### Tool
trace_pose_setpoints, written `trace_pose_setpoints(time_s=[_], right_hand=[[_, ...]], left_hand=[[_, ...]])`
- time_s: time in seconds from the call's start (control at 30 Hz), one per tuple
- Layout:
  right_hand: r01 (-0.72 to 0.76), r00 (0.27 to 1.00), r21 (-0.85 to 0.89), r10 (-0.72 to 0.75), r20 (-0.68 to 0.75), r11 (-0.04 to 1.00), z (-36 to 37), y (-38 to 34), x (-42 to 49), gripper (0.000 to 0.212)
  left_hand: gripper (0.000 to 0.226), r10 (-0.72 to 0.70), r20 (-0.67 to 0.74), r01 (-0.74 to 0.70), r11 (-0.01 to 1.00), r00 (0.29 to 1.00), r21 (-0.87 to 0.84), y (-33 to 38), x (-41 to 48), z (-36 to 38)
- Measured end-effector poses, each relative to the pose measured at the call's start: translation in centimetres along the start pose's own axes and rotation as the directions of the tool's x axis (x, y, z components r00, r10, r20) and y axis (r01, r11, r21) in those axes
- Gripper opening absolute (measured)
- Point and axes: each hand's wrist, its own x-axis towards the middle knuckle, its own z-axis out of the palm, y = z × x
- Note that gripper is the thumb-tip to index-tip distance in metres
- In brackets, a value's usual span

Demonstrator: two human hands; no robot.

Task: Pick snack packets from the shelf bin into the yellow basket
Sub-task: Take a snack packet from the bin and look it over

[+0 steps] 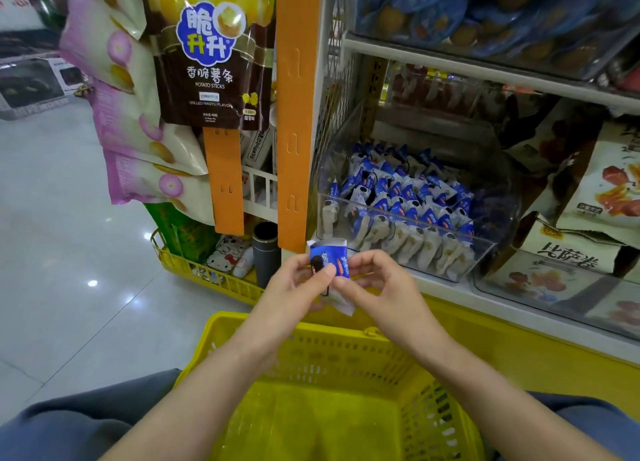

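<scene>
The blue snack packet [332,254] sits pinched between left hand [294,287] and right hand [377,287] fingers, above yellow basket [225,318]

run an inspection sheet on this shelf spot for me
surface: white shelf edge carrying the clear shelf bin
job's things: snack packet held above the yellow basket; more packets in the bin; no packet visible in the basket
clutter: second yellow basket on the floor with a dark cylinder and small items
grippers: left hand and right hand both pinch the packet
cables: nothing seen
surroundings: potato stick bags hanging on orange strips, glossy tiled floor, other snack bags to the right
</scene>
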Motion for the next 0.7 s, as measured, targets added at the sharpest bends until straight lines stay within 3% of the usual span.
trace_pose_setpoints(time_s=[0.1, 0.2, 0.27, 0.33, 0.43, 0.5, 0.57, 0.63, 0.7], right_hand=[[-0.047, 0.997, 0.159, 0.037, 0.062, 0.986, -0.5, -0.3, 0.2, 0.016], [-0.046, 0.993, 0.157, 0.028, 0.113, 0.987, -0.7, -1.1, 0.7, 0.014], [0.027, 0.995, 0.022, -0.029, 0.096, 0.999, -1.2, -1.8, 1.7, 0.015], [0.115, 0.993, -0.199, -0.12, -0.016, 0.973, -2.3, -2.5, 3.9, 0.014], [0.102, 0.97, -0.441, -0.188, -0.156, 0.892, -3.5, -3.4, 8.4, 0.017], [-0.011, 0.982, -0.566, -0.098, -0.163, 0.824, -4.0, -3.3, 11.7, 0.022], [-0.145, 0.989, -0.65, 0.092, -0.115, 0.746, -4.2, -2.7, 14.0, 0.027], [-0.178, 0.975, -0.694, 0.221, -0.027, 0.698, -4.2, -2.3, 15.1, 0.043], [-0.175, 0.97, -0.708, 0.243, -0.004, 0.685, -4.3, -1.8, 15.5, 0.044]], left_hand=[[0.019, 0.025, 0.017, -0.025, 1.0, 1.0, 0.016, 0.8, 0.5, -0.9], [0.012, 0.03, 0.013, -0.031, 0.997, 0.999, 0.068, 1.3, 0.9, -1.3], [0.009, 0.03, -0.044, -0.027, 0.997, 0.999, 0.071, 1.4, 1.2, -1.6], [0.008, 0.03, -0.11, -0.024, 0.998, 0.993, 0.053, 1.6, 1.6, -1.9], [0.012, 0.031, -0.167, -0.036, 0.999, 0.985, -0.028, 2.1, 2.1, -2.3], [0.023, 0.041, -0.18, -0.052, 0.997, 0.983, -0.061, 2.4, 2.3, -2.4], [0.03, 0.05, -0.19, -0.065, 0.995, 0.98, -0.073, 2.7, 2.4, -2.6], [0.032, 0.059, -0.195, -0.076, 0.994, 0.979, -0.078, 2.9, 2.5, -2.7], [0.032, 0.063, -0.188, -0.082, 0.992, 0.98, -0.1, 3.1, 2.5, -2.8]])
